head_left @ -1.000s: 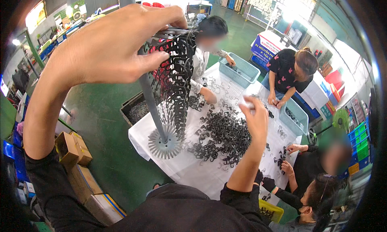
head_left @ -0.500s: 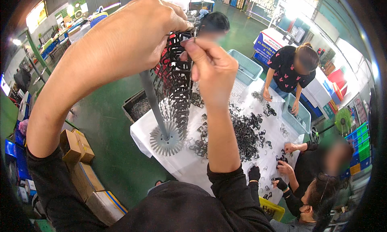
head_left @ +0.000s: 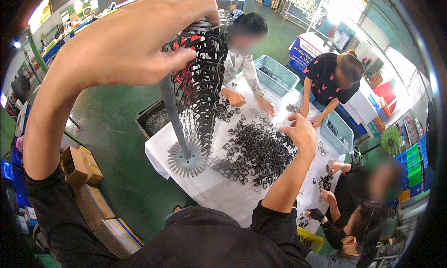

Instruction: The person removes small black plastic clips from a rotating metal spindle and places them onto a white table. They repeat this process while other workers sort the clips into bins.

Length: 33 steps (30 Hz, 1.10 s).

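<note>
A grey metal post (head_left: 171, 114) rises from a slotted round disc (head_left: 190, 157) at the edge of the white-covered table. Beside the post hang several columns of black hook-shaped clips (head_left: 208, 82), close under a slotted upper disc (head_left: 200, 26). My left hand (head_left: 135, 40) curls round that upper disc, fingers over its top and thumb below among the clips. Over the right side of a large heap of loose black clips (head_left: 260, 144), my right hand (head_left: 300, 134) hovers with bent fingers, thumb and forefinger apart; nothing shows in it.
Co-workers' hands (head_left: 235, 99) lie around the far and right sides of the table (head_left: 209, 186). Light-blue baskets (head_left: 279, 72) stand along the far side, a yellow basket (head_left: 311, 240) at the near right. Cardboard boxes (head_left: 93, 205) line the floor at left; a dark crate (head_left: 156, 119) sits behind the post.
My right hand has left the hanging clips and moved down and right to the heap. My left thumb has come away from the right hand, and the left hand stays at the upper disc.
</note>
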{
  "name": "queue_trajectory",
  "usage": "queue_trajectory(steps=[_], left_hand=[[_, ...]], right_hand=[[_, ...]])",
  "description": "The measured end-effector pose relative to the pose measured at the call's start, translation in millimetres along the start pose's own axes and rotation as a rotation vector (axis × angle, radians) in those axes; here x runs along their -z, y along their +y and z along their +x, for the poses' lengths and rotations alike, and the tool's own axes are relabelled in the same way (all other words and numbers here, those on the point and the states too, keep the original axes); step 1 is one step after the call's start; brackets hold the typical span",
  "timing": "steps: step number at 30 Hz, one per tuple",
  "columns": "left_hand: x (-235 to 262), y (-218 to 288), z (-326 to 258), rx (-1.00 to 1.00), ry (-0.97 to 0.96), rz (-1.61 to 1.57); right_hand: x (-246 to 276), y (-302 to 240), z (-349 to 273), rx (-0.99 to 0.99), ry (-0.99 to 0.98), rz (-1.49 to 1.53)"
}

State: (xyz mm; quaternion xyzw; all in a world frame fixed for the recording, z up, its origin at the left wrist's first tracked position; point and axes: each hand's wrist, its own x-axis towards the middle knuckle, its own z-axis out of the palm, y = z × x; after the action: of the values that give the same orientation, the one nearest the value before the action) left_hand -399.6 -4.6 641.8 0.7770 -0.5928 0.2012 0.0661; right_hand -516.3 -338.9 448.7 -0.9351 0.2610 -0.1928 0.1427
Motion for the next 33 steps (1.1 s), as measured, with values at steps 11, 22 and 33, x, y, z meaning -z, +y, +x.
queue_trajectory(steps=[11, 22, 33], left_hand=[[-8, 11, 25, 0.016, 0.023, 0.105], [-11, 5, 20, -0.018, 0.056, 0.124], [-14, -15, 7, -0.09, 0.123, 0.108]], right_hand=[[-3, -190, 4, 0.602, 0.814, 0.491], [5, -180, 10, 0.508, 0.047, 1.639], [-6, -79, 53, 0.288, 0.193, 1.251]])
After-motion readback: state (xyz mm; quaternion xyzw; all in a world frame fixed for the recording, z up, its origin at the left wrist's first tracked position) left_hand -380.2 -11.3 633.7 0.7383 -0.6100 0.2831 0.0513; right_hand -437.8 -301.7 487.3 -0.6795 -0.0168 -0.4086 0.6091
